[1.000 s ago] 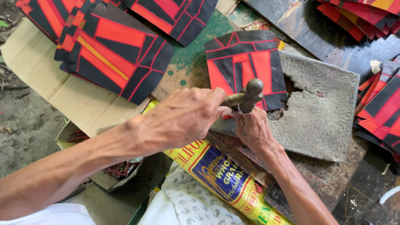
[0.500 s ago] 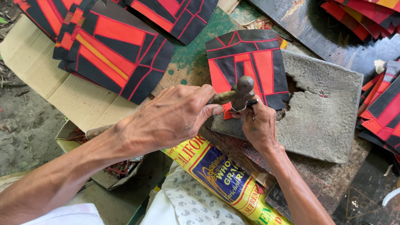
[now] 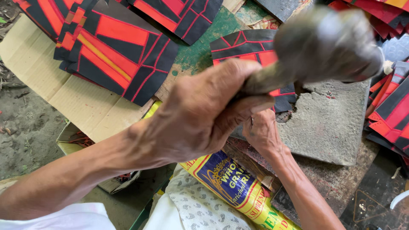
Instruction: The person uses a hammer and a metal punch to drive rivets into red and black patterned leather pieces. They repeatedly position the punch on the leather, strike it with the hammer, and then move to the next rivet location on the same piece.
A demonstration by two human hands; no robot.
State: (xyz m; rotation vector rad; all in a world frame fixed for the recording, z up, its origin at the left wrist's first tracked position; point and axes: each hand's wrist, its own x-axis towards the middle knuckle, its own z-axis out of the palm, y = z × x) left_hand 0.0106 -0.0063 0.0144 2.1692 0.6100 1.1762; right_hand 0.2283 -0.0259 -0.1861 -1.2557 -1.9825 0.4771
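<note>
Over the stone slab (image 3: 336, 127): hammering work is showing, seen from above.
Left hand (image 3: 200, 115): its grip is wrapping tight around the hammer (image 3: 324, 44) handle, holding the blurred metal head raised high above the slab.
Right hand (image 3: 262, 132): it is pressing down at the slab's near-left edge; what its grip is pinching cannot be told.
Red-and-black panel (image 3: 251, 49): it is lying on the slab's far-left corner, beneath the hammer.
Panel stacks (image 3: 115, 47): they are lying well left of the slab, on cardboard (image 3: 47, 85).
</note>
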